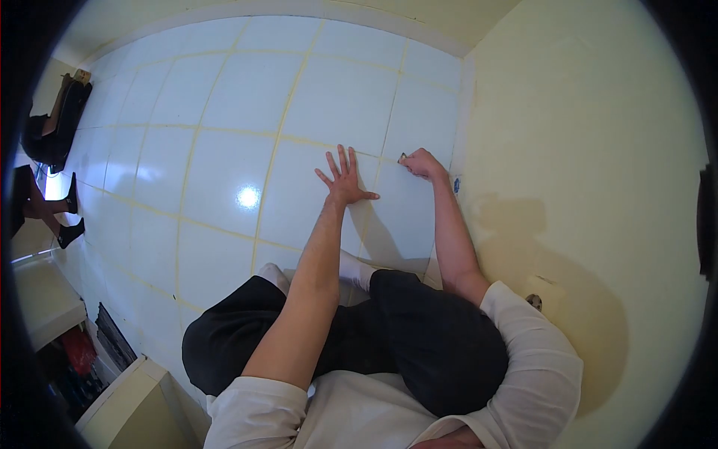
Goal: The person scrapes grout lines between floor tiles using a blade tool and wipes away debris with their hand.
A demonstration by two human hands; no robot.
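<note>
My left hand [345,182] rests on the white floor tiles [321,97] with its fingers spread wide and nothing in it. To its right, close to the wall, my right hand [425,164] is closed around a small metallic tool [402,158], whose exact kind is too small to make out. The tool's end is at the yellowish grout line [387,159] between tiles, beside a tile corner. Most of the tool is hidden by my fingers.
A cream wall [583,135] rises along my right side, with a small blue mark [457,185] near its base. Another person's feet [71,232] and a black chair [69,123] are at the far left. Cream furniture [123,404] stands at the lower left.
</note>
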